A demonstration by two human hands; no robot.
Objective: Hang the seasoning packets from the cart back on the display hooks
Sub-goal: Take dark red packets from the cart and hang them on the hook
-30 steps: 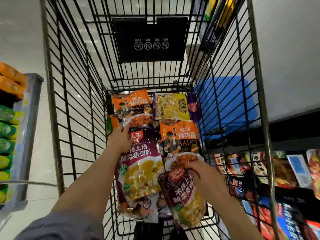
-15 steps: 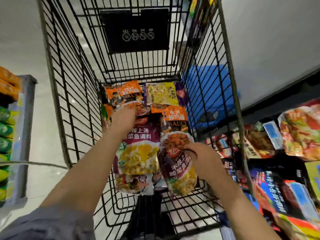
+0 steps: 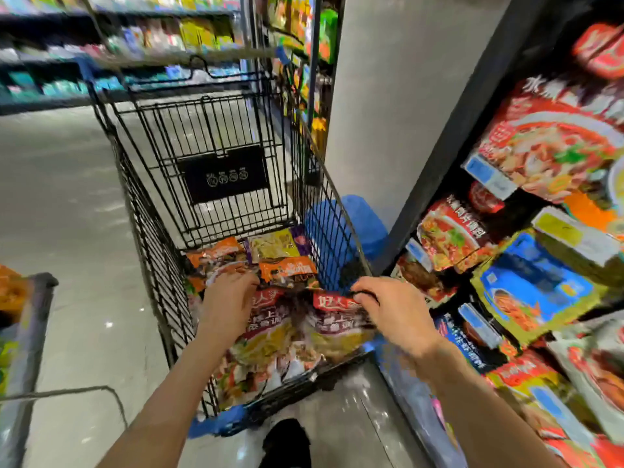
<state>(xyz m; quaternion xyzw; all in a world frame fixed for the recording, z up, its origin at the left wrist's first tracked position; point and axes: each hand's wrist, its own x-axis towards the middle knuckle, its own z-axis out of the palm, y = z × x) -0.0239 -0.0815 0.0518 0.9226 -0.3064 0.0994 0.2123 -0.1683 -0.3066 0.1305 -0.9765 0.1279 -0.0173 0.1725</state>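
Head view looks down into a black wire shopping cart (image 3: 216,170) holding seasoning packets. Inside the cart, near its right wall, the right hand (image 3: 395,309) pinches the top edge of a dark red packet (image 3: 337,322), which hangs lengthwise toward the person. The left hand (image 3: 229,298) grips the top of a matching packet (image 3: 266,329) just left of it. Display shelving with hanging packets (image 3: 526,292) stands right of the cart, so the right hand is nearer; hooks are too blurred to see.

Blurred stocked shelves (image 3: 141,38) across the aisle; grey floor (image 3: 67,231); black shoe (image 3: 287,440) below; blue bag (image 3: 364,224) beside a grey pillar (image 3: 405,96)
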